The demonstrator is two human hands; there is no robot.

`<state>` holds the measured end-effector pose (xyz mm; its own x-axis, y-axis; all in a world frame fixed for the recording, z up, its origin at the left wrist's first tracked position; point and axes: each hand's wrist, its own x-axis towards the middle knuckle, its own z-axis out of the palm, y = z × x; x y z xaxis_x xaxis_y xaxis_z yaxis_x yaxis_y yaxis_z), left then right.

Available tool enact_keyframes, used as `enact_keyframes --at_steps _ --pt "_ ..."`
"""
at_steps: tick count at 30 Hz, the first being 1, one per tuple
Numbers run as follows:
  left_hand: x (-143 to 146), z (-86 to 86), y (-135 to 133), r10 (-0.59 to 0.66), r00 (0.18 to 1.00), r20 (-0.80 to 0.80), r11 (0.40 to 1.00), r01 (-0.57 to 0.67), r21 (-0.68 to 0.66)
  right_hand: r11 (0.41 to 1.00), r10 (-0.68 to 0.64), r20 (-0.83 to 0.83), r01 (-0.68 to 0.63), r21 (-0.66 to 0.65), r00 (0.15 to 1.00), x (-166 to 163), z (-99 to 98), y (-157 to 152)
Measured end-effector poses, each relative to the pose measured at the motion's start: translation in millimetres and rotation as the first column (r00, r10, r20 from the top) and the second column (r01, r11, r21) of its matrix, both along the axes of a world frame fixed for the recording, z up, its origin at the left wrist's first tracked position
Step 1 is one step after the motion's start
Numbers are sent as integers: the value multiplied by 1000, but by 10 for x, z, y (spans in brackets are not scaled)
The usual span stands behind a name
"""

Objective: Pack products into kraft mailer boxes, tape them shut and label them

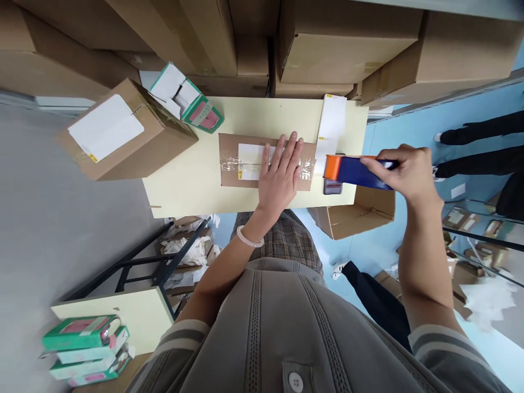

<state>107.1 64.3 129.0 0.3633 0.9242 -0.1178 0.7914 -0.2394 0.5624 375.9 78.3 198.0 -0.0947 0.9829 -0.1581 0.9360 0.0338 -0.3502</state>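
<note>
A flat brown cardboard box [229, 144] lies on the pale yellow table [196, 194]. Clear tape [249, 165] runs along its middle, over a white label [246, 150]. My left hand [280, 177] rests flat on top of the box, fingers stretched out. At the box's right end, my right hand [405, 170] grips a blue and orange tape dispenser [360, 172]. Its orange head points left, close to the end of the tape strip. I cannot tell whether the dispenser touches the box. A small dark object [332, 186] lies partly under it.
Printed label sheets [331, 120] lie at the table's back right. A labelled carton [135, 131] and an opened green box [202, 114] stand at left. Large cartons [347, 49] line the back. An open carton [360, 213] sits below right. Other people's legs [483, 131] show at right.
</note>
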Motion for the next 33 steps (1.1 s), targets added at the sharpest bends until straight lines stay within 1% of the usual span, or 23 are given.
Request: enact_keyframes --at_steps 3,6,12,18,24,26,29,33 --pt "2 0 -5 6 1000 -9 1000 -6 8 998 57 75 -55 -24 996 -185 -55 43" --pt "3 8 -6 12 1000 -14 1000 -12 5 997 63 66 -60 -54 996 -314 -114 87" --pt "0 1 -10 4 1000 -22 1000 -4 29 990 -33 33 38 -133 999 -452 -171 177" --pt "14 -35 -30 7 1000 -26 998 -5 58 979 -122 17 123 -162 992 -503 -174 204" --pt "21 -51 -31 1 1000 -17 997 1 71 974 -170 -65 158 -160 983 -488 -208 255" --pt "7 -46 -29 -5 1000 -23 996 7 89 975 -167 -53 157 -155 985 -493 -207 263" --pt "-11 -16 -59 -55 997 -58 991 61 116 975 -151 10 151 -165 988 -525 -187 262" --pt "20 12 -171 -213 976 -54 968 218 121 980 -121 63 129 -151 991 -561 -173 255"
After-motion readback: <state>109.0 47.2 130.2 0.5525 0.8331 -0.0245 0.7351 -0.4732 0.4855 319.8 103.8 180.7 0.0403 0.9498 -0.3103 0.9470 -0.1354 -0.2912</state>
